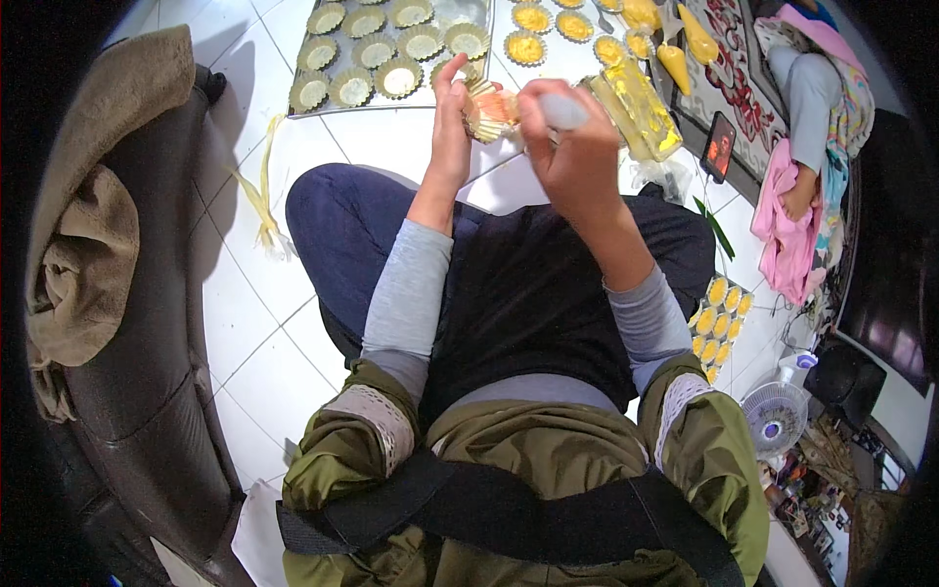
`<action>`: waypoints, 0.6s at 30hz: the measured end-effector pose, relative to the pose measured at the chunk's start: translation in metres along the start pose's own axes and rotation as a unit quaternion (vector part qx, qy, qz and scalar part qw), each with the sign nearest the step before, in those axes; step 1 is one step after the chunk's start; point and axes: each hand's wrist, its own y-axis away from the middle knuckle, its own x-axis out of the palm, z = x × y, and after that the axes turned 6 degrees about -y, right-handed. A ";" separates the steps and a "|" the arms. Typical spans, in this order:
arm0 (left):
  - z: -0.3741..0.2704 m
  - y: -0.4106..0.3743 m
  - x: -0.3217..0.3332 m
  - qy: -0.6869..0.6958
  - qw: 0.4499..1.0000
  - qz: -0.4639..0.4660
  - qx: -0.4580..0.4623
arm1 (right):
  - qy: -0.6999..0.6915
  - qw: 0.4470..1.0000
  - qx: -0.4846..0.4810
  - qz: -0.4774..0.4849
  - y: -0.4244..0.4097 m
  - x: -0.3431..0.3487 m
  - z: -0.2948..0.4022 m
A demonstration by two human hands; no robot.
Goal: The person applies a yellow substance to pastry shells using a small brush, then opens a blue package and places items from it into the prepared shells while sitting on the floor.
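Note:
My left hand (449,121) holds a fluted metal tart mould (484,111) upright on its side, its inside facing right. My right hand (572,143) grips a tool with a whitish handle (565,112), blurred, its working end at the mould; what kind of tool it is I cannot tell. Ahead on the left lies a metal tray (440,101) with rows of fluted moulds (398,78). Moulds filled with yellow batter (525,48) stand ahead on the right. Near my right hand is a clear rectangular container (642,117) smeared with a yellow substance.
Yellow-filled piping bags (672,66) lie at the upper right by a patterned rug (722,55). A phone (719,147) leans nearby. Another person's foot (799,194) is farther right. A leather sofa (132,352) runs along the left. A tray of yellow-filled moulds (720,326) and a fan (774,422) are behind right.

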 end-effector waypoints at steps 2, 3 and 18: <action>0.002 -0.002 -0.003 -0.021 1.000 -0.008 0.007 | -0.045 0.996 0.077 -0.029 -0.006 -0.004 0.003; 0.005 -0.004 -0.005 -0.036 0.999 -0.014 0.021 | -0.067 0.990 0.116 -0.043 -0.008 -0.006 0.006; -0.014 0.001 -0.001 0.083 0.996 0.026 0.033 | -0.131 0.981 0.142 -0.021 -0.014 -0.015 0.014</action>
